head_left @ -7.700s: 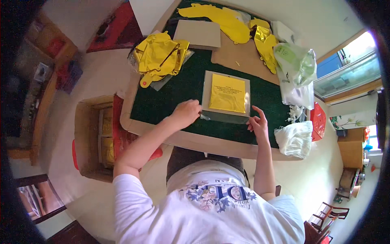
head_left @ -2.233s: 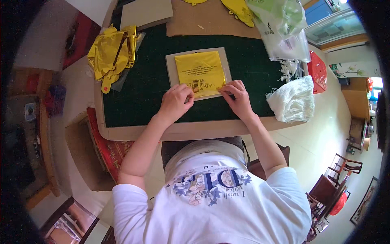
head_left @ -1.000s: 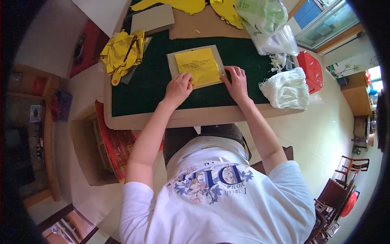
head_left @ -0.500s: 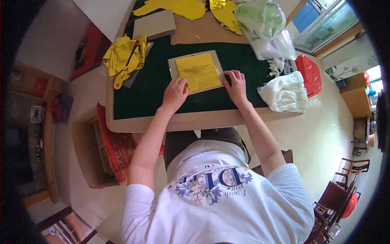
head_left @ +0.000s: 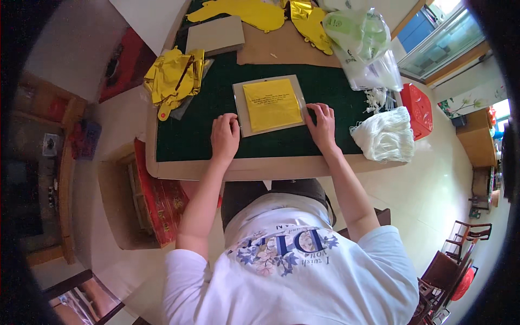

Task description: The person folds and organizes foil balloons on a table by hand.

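Two bare hands are seen from above in the head view, resting on a dark green table mat in the middle of the frame. A yellow sheet is laid on a grey card backing, just above centre, slightly tilted. The left hand is placed at the lower left corner of the grey card backing, its fingers curled loosely and touching the card's edge; nothing is gripped. The right hand is laid flat with fingers spread at the card's right edge, the fingertips touching it, nothing grasped.

A crumpled heap of gold foil is found at the upper left of the mat. A second grey card is set above it, near the top edge. Flat yellow foil shapes are spread along the top of the frame on brown board. Clear and green plastic bags are piled at the upper right. A white mesh bundle is set at the table's right end, with a red basket just beside it.
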`<state>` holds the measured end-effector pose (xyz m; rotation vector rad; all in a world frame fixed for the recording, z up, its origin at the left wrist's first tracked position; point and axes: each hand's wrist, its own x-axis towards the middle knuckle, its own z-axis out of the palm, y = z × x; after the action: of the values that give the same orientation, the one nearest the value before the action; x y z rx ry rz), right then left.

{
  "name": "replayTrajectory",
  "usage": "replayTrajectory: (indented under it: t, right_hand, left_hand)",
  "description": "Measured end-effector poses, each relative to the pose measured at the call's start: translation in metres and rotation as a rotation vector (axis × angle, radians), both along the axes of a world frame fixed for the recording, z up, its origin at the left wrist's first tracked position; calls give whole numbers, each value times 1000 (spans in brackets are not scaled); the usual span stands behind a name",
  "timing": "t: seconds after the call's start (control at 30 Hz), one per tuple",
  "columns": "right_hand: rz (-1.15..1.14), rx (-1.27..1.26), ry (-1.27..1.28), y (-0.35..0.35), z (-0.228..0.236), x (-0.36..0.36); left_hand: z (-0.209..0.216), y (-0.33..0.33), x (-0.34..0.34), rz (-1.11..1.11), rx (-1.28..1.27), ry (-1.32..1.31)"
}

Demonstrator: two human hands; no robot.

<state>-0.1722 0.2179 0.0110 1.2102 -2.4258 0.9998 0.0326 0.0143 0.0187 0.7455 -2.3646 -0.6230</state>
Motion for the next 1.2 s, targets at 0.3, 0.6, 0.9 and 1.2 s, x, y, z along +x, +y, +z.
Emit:
replayTrajectory:
  t: [0.3, 0.6, 0.9, 1.2]
  right_hand:
    - [-9, -13, -29, -2, 3, 0]
    - [16, -26, -81, -4, 5, 2]
    - [53, 81, -22, 3, 1, -5]
    - [115, 84, 13, -10, -11, -5]
  left_hand:
    - [3, -14, -25, 99, 593, -68]
    - [14, -19, 9, 75, 804, 316]
    - [93, -79, 227, 649, 583, 660]
    - [54, -174, 622, 1082, 407, -226]
